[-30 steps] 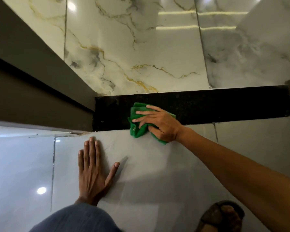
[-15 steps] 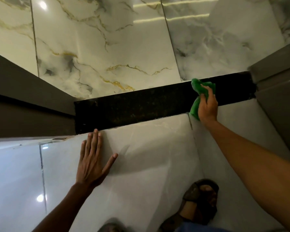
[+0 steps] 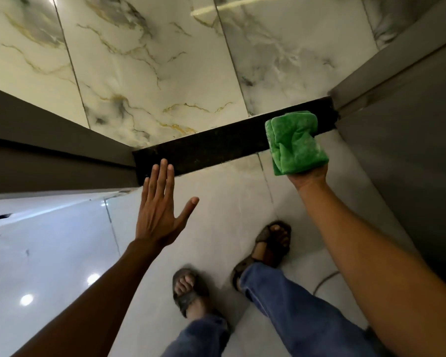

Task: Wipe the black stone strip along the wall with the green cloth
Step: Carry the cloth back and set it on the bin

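Observation:
The black stone strip (image 3: pixel 211 148) runs along the foot of the marble wall, between a dark panel on the left and a grey panel on the right. My right hand (image 3: pixel 308 176) grips the bunched green cloth (image 3: pixel 295 143), which hides most of the hand. The cloth is lifted in front of the strip's right end; whether it touches the stone I cannot tell. My left hand (image 3: pixel 161 207) is open, fingers spread, raised off the floor near the strip's left end.
White marble wall tiles (image 3: pixel 152 60) with gold veins rise behind the strip. Dark panels (image 3: pixel 44 150) flank it on the left and a grey one (image 3: pixel 407 130) on the right. Pale floor tiles (image 3: pixel 216 207), my two sandalled feet (image 3: pixel 271 243) and jeans lie below.
My right hand swept the cloth from the strip's left part to its right end, then lifted it. My left hand came up off the floor. The camera rose higher, bringing my legs into view.

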Action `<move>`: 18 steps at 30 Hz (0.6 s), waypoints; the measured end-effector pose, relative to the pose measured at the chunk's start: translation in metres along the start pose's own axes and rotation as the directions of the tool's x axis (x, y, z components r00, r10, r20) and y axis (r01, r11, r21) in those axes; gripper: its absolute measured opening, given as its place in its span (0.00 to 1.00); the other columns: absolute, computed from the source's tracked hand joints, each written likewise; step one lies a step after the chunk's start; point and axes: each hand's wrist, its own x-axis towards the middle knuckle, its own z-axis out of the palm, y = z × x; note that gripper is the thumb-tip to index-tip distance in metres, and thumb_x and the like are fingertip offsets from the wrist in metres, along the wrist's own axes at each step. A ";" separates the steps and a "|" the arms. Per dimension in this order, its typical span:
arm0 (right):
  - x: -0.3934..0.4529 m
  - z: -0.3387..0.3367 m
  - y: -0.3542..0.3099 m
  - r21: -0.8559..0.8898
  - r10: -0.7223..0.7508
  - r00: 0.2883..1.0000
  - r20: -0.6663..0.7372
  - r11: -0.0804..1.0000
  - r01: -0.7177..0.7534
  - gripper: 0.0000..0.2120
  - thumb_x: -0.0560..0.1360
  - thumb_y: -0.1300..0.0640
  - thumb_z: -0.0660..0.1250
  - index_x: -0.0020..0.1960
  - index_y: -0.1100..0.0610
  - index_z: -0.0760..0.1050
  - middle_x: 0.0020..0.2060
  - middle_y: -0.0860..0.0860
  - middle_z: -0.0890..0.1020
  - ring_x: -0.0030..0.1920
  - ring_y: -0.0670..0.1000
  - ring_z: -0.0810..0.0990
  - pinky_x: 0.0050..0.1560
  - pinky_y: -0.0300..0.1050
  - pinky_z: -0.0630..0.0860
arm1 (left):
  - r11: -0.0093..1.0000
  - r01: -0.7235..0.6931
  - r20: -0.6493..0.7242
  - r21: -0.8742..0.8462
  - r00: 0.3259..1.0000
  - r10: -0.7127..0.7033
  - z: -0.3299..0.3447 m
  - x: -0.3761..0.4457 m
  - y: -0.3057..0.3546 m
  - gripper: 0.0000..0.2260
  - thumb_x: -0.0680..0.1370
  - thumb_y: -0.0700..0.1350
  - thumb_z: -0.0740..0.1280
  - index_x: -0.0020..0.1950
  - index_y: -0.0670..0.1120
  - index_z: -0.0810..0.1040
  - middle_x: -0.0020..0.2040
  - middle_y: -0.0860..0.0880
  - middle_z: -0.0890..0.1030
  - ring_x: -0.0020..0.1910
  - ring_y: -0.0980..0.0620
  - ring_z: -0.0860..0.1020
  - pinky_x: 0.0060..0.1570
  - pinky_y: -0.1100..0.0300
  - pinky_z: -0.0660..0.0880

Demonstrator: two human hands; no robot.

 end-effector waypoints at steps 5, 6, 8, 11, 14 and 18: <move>-0.097 -0.018 -0.047 0.051 -0.011 0.998 -0.067 0.999 0.015 0.22 0.88 0.46 0.52 0.58 0.56 0.81 0.46 0.58 0.91 0.49 0.61 0.89 0.45 0.60 0.89 | 0.998 -0.065 -0.003 -0.007 0.998 0.065 -0.076 -0.017 0.068 0.47 0.85 0.75 0.46 0.93 0.43 0.45 0.94 0.44 0.43 0.93 0.44 0.42 0.91 0.39 0.47; -0.117 -0.023 -0.058 0.059 -0.019 0.997 -0.075 0.998 0.023 0.22 0.88 0.45 0.52 0.57 0.56 0.81 0.46 0.58 0.91 0.45 0.60 0.91 0.44 0.60 0.89 | 0.997 -0.084 0.005 -0.002 0.996 0.084 -0.090 -0.021 0.082 0.47 0.85 0.75 0.46 0.93 0.43 0.45 0.94 0.44 0.43 0.93 0.44 0.41 0.91 0.39 0.47; -0.157 -0.031 -0.075 0.086 -0.034 0.996 -0.086 0.995 0.041 0.20 0.88 0.45 0.53 0.57 0.55 0.80 0.44 0.57 0.91 0.41 0.59 0.92 0.41 0.57 0.89 | 0.991 -0.132 0.016 0.007 0.991 0.131 -0.117 -0.029 0.112 0.46 0.86 0.74 0.48 0.93 0.43 0.45 0.94 0.44 0.43 0.93 0.44 0.42 0.91 0.38 0.48; -0.211 -0.047 -0.096 0.139 -0.035 0.995 -0.089 0.989 0.047 0.18 0.84 0.45 0.58 0.55 0.55 0.82 0.43 0.55 0.91 0.40 0.58 0.92 0.40 0.56 0.90 | 0.982 -0.188 0.031 -0.004 0.982 0.188 -0.152 -0.038 0.159 0.45 0.86 0.71 0.52 0.93 0.42 0.45 0.94 0.43 0.44 0.93 0.43 0.42 0.91 0.38 0.48; -0.263 -0.070 -0.120 0.212 -0.106 0.993 -0.058 0.970 0.116 0.22 0.82 0.44 0.61 0.49 0.54 0.90 0.47 0.54 0.91 0.45 0.58 0.92 0.46 0.56 0.90 | 0.964 -0.266 0.038 -0.024 0.963 0.267 -0.179 -0.050 0.213 0.45 0.86 0.71 0.52 0.93 0.42 0.46 0.94 0.43 0.44 0.93 0.43 0.42 0.91 0.38 0.47; -0.321 -0.115 -0.150 0.259 -0.182 0.981 -0.070 0.946 0.194 0.24 0.87 0.40 0.57 0.68 0.55 0.81 0.60 0.55 0.85 0.58 0.59 0.85 0.65 0.59 0.81 | 0.920 -0.388 0.077 -0.047 0.917 0.391 -0.190 -0.072 0.283 0.46 0.85 0.74 0.47 0.93 0.43 0.45 0.94 0.44 0.43 0.93 0.43 0.41 0.91 0.39 0.46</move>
